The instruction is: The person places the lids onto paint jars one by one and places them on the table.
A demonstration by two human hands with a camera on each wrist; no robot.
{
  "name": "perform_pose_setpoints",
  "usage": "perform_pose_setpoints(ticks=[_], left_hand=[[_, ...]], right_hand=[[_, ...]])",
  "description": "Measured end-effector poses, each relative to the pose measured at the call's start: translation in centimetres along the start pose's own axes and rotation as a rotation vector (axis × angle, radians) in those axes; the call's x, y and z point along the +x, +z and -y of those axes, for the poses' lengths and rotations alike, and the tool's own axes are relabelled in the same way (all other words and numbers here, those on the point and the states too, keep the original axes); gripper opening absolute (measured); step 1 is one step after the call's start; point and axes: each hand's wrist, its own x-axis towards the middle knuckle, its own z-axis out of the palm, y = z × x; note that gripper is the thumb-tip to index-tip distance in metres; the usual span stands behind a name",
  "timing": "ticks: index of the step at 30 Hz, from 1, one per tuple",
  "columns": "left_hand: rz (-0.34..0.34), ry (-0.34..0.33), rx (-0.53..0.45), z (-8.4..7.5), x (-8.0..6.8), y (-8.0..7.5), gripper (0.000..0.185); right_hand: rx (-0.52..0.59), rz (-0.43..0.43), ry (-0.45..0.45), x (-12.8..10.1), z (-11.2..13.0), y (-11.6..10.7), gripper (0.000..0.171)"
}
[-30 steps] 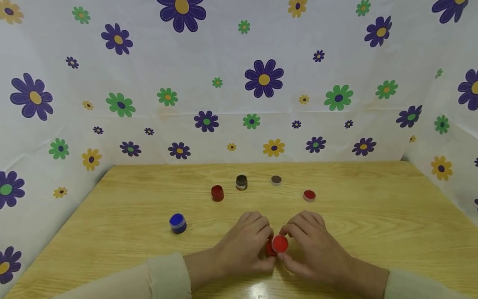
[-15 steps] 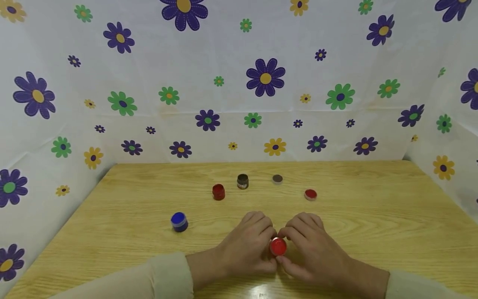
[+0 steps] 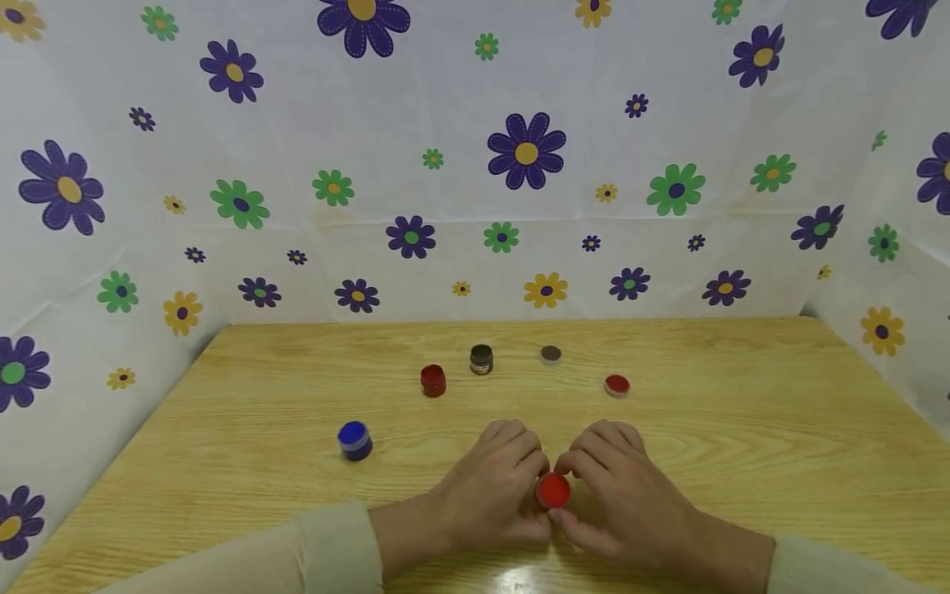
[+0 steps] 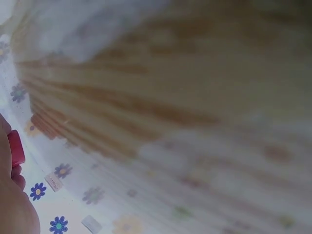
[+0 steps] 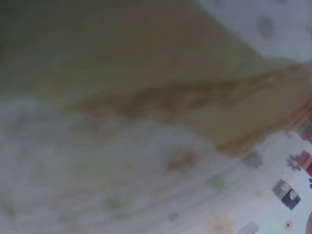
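Near the front of the table, my left hand (image 3: 493,487) grips a small red paint jar from its left side, fingers curled behind and thumb in front. Over the jar's mouth lies its round red lid (image 3: 553,491), which hides most of the body in the head view. From the other side my right hand (image 3: 631,495) pinches the lid between thumb and index finger. The left wrist view catches the red jar (image 4: 16,147) beside the fingers at its left edge; blurred sleeve cloth fills most of both wrist views.
A blue jar (image 3: 355,441) with its lid on stands to the left. Farther back are an uncovered dark red jar (image 3: 433,382) and an uncovered black jar (image 3: 482,360). A dark lid (image 3: 551,355) and a red lid (image 3: 617,385) lie at the back right. Flowered cloth (image 3: 445,190) surrounds the table.
The red lid has shifted slightly left and down, from beside the jar's top to over it. Both hands have stayed nearly in place.
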Motion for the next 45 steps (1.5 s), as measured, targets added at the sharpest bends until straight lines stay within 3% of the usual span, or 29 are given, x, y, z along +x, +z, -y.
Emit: perform_pose_setpoints(ticks=[17,25,32,45], left_hand=[[0.016,0.060,0.059,-0.59,0.10,-0.19,0.037],[0.040,0.030,0.010,-0.72,0.06,-0.23,0.029],[0.044,-0.012,-0.004,-0.76,0.14,-0.47,0.028],[0.027,0.022,0.000,-0.59,0.10,-0.51,0.032]], right_hand=[[0.052,-0.026,0.008,-0.03,0.34,-0.15,0.036],[0.085,-0.032,-0.012,-0.07,0.35,-0.16,0.026],[0.093,-0.061,-0.048,0.06,0.22,-0.23,0.029],[0.074,-0.028,-0.014,0.07,0.22,-0.32,0.031]])
